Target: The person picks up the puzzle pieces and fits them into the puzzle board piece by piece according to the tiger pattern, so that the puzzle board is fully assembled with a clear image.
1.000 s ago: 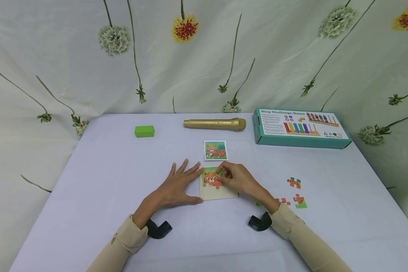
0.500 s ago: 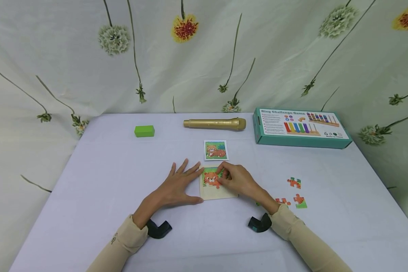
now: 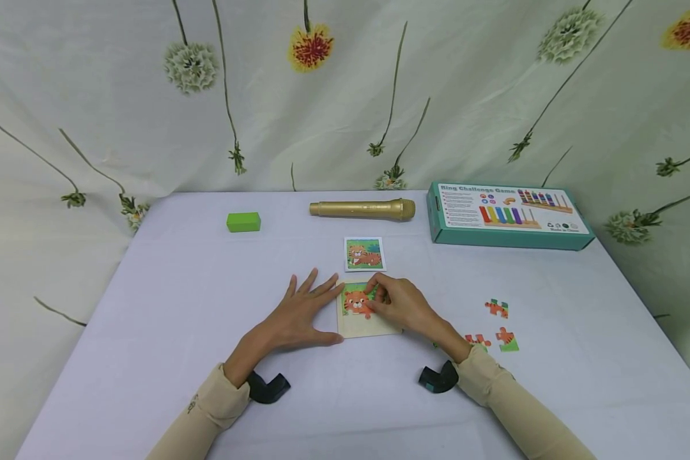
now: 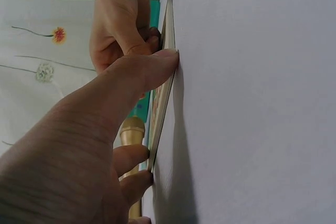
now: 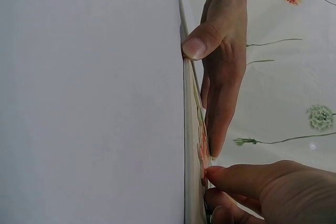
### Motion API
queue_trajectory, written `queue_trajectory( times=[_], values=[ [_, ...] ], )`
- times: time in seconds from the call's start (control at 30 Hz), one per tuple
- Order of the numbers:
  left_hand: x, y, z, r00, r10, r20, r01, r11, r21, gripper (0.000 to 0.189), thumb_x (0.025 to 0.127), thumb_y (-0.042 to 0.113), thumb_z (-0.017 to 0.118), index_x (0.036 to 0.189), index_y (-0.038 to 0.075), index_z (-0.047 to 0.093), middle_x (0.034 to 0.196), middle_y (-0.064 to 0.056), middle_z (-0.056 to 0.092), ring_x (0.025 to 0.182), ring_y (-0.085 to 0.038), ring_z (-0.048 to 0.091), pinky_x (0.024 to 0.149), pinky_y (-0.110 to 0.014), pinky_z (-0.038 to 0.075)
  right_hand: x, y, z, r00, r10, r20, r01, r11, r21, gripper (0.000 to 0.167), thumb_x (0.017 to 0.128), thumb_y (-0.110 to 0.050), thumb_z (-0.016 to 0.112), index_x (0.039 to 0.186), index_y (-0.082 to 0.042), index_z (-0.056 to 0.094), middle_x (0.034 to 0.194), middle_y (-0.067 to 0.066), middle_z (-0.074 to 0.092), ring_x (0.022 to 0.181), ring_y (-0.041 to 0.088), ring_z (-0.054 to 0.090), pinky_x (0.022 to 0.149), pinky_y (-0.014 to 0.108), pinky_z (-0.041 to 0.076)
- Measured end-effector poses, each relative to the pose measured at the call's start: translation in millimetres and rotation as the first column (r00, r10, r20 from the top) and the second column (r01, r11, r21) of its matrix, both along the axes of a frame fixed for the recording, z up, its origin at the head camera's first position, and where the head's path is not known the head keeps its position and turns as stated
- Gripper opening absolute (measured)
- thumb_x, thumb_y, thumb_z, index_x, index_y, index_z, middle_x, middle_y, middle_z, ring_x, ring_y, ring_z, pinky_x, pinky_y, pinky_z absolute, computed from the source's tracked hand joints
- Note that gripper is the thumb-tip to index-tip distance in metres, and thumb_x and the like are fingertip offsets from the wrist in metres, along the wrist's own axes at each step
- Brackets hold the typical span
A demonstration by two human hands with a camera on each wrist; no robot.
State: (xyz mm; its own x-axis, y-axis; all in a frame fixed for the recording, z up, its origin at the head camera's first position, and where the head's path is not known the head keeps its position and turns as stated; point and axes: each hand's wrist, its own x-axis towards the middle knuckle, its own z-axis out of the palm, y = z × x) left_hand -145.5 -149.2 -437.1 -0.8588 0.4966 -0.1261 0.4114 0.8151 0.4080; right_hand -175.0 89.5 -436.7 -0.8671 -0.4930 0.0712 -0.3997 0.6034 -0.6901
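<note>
A pale square puzzle board point(image 3: 365, 328) lies mid-table, with tiger puzzle pieces point(image 3: 355, 300) along its upper part and bare wood below. My left hand point(image 3: 299, 316) rests at its left side, fingers spread, thumb at the lower left corner and fingertips at the upper left edge. My right hand point(image 3: 405, 308) is over the board's right part, thumb and index finger pinching a puzzle piece beside the tiger's face; the fingers mostly hide that piece. In the right wrist view, my right hand's thumb point(image 5: 236, 179) is right at the raised pieces. A tiger picture card point(image 3: 365, 254) lies just beyond the board.
Loose puzzle pieces lie to the right: one piece point(image 3: 497, 308) farther back, one with a green corner point(image 3: 507, 340), others partly behind the right wrist. At the back are a green block point(image 3: 244, 222), a gold microphone point(image 3: 362, 209) and a teal game box point(image 3: 512, 216).
Both hands stay in nearly the same place; the right hand's fingers remain at the same spot on the board, with only a slight shift of the right wrist.
</note>
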Motion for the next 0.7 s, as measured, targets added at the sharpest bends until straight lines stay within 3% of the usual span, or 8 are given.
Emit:
queue_trajectory(
  times=[0.43,0.7],
  values=[
    [0.0,-0.7,-0.1,1.0,-0.001,-0.006,0.001,1.0,-0.002,0.096,0.073,0.059,0.071,0.151,0.022,0.031,0.159,0.001,0.02,0.147,-0.034,0.0,0.114,-0.061,-0.005,-0.2,-0.2,0.0,1.0,0.002,0.011,-0.002,1.0,-0.01,0.016,0.085,-0.01,0.072,0.098,-0.008,0.063,0.068,-0.004,0.055,0.057,0.007,0.046,0.051,0.019,0.037],
    [-1.1,-0.8,-3.2,1.0,-0.001,0.003,0.001,1.0,-0.01,0.097,0.073,0.062,0.07,0.152,0.024,0.028,0.159,0.003,0.017,0.148,-0.032,-0.002,0.114,-0.059,-0.006,-0.6,7.9,2.0,0.995,0.027,0.098,-0.015,0.993,-0.119,0.015,0.087,-0.01,0.07,0.1,-0.008,0.065,0.072,-0.002,0.055,0.061,0.01,0.046,0.052,0.019,0.035]
  ],
)
